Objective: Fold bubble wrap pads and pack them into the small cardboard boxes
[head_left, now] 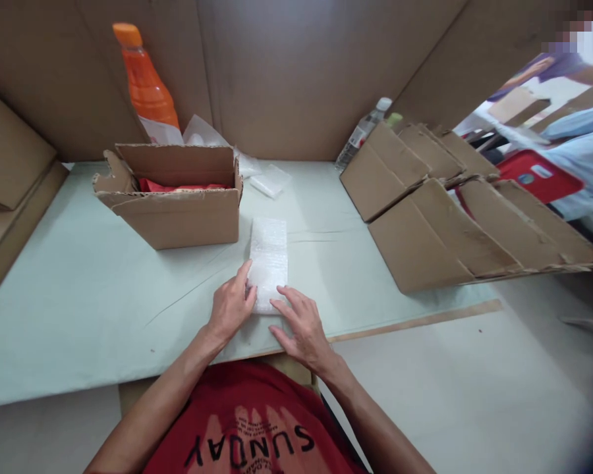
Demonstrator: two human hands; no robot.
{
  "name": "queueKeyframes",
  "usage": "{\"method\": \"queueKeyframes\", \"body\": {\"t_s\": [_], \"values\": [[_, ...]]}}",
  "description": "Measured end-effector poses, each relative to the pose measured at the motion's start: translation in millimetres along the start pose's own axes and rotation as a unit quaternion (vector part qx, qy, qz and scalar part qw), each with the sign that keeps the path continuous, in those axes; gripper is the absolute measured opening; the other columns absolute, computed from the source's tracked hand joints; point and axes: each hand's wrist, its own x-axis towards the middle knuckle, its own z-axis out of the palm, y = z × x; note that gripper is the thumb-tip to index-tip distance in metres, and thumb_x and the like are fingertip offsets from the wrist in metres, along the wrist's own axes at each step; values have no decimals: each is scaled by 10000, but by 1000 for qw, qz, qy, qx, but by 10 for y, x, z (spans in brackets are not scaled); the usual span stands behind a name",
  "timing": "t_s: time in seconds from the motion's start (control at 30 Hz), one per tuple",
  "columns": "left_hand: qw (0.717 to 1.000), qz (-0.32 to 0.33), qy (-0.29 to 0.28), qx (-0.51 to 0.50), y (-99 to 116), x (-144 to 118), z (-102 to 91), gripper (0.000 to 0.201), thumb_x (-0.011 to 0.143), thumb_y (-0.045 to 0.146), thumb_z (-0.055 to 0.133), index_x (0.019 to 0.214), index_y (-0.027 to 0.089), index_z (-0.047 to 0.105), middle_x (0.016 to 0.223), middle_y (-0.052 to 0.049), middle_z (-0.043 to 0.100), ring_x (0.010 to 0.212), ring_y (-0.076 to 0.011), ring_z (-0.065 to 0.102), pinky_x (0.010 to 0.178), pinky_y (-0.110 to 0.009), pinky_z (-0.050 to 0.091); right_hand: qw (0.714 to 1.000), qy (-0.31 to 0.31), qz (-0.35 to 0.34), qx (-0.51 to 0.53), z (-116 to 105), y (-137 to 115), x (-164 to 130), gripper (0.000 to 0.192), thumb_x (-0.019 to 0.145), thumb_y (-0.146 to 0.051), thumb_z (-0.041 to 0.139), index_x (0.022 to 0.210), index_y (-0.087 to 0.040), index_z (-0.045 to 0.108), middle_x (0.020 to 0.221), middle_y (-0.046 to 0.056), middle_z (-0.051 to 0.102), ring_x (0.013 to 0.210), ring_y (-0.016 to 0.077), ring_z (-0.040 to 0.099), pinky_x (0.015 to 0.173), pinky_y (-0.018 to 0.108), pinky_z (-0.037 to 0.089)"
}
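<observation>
A white bubble-wrap pouch (269,253) lies flat on the pale green table top (321,270), its long side pointing away from me. At its left edge is my left hand (231,301), thumb and fingers apart and touching the side. My right hand (300,324) rests at the near right corner with its fingers spread, the fingertips on or just over the wrap. Whether anything is inside the pouch I cannot tell.
An open cardboard box (192,220) with red contents stands left. Behind it is an orange bottle (151,89). Small clear packets (271,181) lie at the back. Cardboard bins (420,237) and a clear bottle (363,135) are on the right. Another person (563,66) is beyond the panel.
</observation>
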Motion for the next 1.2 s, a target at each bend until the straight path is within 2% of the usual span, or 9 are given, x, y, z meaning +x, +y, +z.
{"method": "queueKeyframes", "body": {"t_s": [0.13,0.27,0.47,0.63,0.8,0.93,1.0,1.1,1.2], "values": [[1000,16,7,19,17,198,78,559,883,198,550,1439,200,496,857,-18,707,731,-179,661,690,-271,484,998,-41,12,-37,64,37,85,545,895,-248,643,1422,-208,510,1539,175,471,1426,335,421,1093,511,404],[1000,11,6,15,-6,342,123,545,872,171,563,1415,193,521,841,-15,707,745,-183,665,715,-275,502,997,-51,29,-52,120,110,153,533,912,-216,603,1434,-195,501,1522,184,493,1377,331,471,1063,502,410],[993,88,82,-18,-79,70,-84,531,896,253,575,1417,179,505,1177,-123,677,1047,-251,651,942,-399,522,997,-53,36,-51,182,202,198,459,871,-46,533,1306,-172,604,1397,148,619,1283,294,546,1001,458,425],[976,215,-34,-2,-65,-184,-181,597,841,158,575,1433,212,518,1350,-140,628,1300,-317,536,1083,-507,425,996,-75,51,8,63,307,360,409,850,-20,530,1166,-218,697,1208,94,726,1134,266,625,977,443,445],[989,127,-53,-59,-43,-199,-162,471,869,143,516,1321,214,623,983,-83,728,854,-219,649,822,-379,528,984,-81,99,128,-76,328,297,262,964,-198,518,1138,-245,708,1055,53,771,965,224,691,892,387,519],[991,13,-93,-93,-24,-159,-192,474,884,245,550,1355,217,600,766,-2,674,615,-157,566,651,-294,493,991,72,91,61,-159,185,113,318,970,-251,562,1282,-234,622,1192,106,717,1083,251,664,920,410,514],[991,-17,-99,-83,-12,-120,-163,491,875,247,556,1363,208,590,686,26,618,583,-152,546,630,-282,479,993,107,47,8,-171,108,75,316,961,-218,572,1274,-235,613,1175,112,709,1079,256,655,909,421,498],[998,-8,-45,-52,-2,-78,-72,492,864,204,542,1354,191,583,871,-32,670,736,-183,627,726,-313,520,999,5,-19,-36,-109,69,134,321,947,-193,571,1261,-235,622,1249,117,687,1138,277,622,930,446,474],[998,36,41,-22,-7,-107,-23,480,880,178,527,1359,190,562,1223,-122,635,1093,-254,636,938,-392,519,994,-81,-45,-64,10,144,282,360,941,-152,543,1289,-200,619,1364,136,640,1245,308,559,984,484,441]]}}
